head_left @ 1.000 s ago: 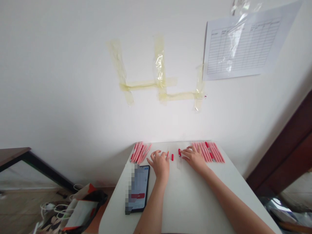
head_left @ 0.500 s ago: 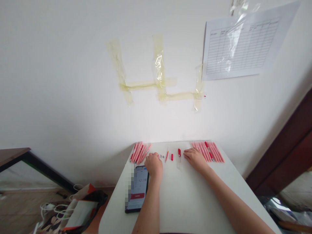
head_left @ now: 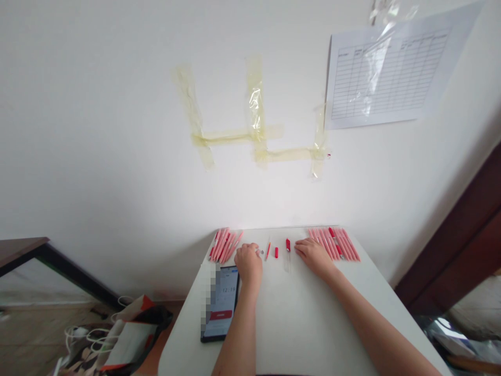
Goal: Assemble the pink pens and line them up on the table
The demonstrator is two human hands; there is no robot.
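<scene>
My left hand (head_left: 249,263) rests on the white table (head_left: 297,313) with its fingers curled down beside a small silvery pen part (head_left: 262,252). What its fingertips hold, if anything, is hidden. Right of it lie a red-and-orange ink refill (head_left: 267,251), a short red grip piece (head_left: 276,253) and a pen barrel with a red upper half (head_left: 288,245) and a clear lower half. My right hand (head_left: 314,255) lies flat, fingers extended and holding nothing, between that barrel and a row of pink pens (head_left: 324,243).
Another bunch of pink and red pens (head_left: 224,246) lies at the table's back left corner. A phone (head_left: 221,308) showing a timer is beside my left forearm. The wall behind carries yellowish tape (head_left: 256,109) and a printed sheet (head_left: 387,78). Bags (head_left: 133,334) stand on the floor at left.
My left hand has shifted slightly to the right, closer to the small silvery parts, now covering more of them. The right hand and the other pen parts stay where they were.
</scene>
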